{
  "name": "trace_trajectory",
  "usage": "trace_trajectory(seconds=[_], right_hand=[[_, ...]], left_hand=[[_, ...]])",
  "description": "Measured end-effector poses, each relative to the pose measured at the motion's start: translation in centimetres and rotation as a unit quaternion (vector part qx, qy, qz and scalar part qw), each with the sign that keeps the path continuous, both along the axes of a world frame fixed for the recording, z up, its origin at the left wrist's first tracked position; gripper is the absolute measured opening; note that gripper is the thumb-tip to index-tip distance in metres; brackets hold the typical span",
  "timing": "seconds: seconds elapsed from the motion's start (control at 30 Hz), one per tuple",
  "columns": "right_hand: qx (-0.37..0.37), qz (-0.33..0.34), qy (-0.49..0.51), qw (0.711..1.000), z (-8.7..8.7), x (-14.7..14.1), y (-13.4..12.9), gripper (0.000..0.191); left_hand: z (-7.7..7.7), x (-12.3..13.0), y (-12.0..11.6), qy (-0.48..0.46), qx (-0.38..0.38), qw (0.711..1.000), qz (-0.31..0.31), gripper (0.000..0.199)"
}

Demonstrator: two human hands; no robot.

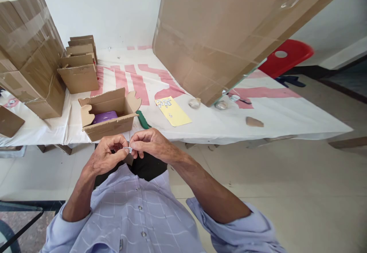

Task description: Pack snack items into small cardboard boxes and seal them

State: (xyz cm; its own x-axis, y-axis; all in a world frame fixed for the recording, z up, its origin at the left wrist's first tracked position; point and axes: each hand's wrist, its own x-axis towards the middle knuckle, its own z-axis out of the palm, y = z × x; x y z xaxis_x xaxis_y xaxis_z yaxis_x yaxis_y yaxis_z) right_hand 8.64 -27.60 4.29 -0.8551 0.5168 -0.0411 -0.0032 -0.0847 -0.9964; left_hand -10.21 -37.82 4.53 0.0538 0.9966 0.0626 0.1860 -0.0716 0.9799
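Close to my body, below the table's front edge, my left hand pinches a small white sticker with a dark outline. My right hand has its thumb and fingers closed on the other end of it. Just beyond my hands stands an open cardboard box with a purple item inside. A yellow sheet with several similar small pieces on its far part lies to the right. Between box and sheet is a green object, partly hidden by the box.
A white-and-red cloth covers the table. Stacked taped cartons and a row of open boxes stand at left. A big cardboard panel leans at the back, near clear tape rolls and a brown piece. A red chair is behind.
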Motion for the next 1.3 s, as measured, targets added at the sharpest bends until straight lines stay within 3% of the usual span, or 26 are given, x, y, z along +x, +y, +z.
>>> trace_trajectory(seconds=[0.3,0.47,0.87,1.3], right_hand=[[-0.051,0.003,0.041,0.998,-0.4,-0.3,-0.5,0.031],[-0.048,-0.009,0.057,0.997,-0.7,-0.3,-0.7,0.033],[-0.031,-0.019,0.063,0.997,-0.3,-0.4,-0.9,0.027],[-0.019,-0.046,0.063,0.997,-0.1,-0.3,-1.2,0.028]], left_hand=[[-0.7,-0.5,0.2,-0.150,0.022,0.988,-0.017,0.035],[-1.1,-0.7,0.2,-0.171,0.033,0.985,-0.004,0.038],[-0.6,-0.1,0.3,-0.189,0.019,0.982,0.020,0.041],[-0.6,-0.1,0.1,-0.200,0.027,0.979,0.020,0.034]])
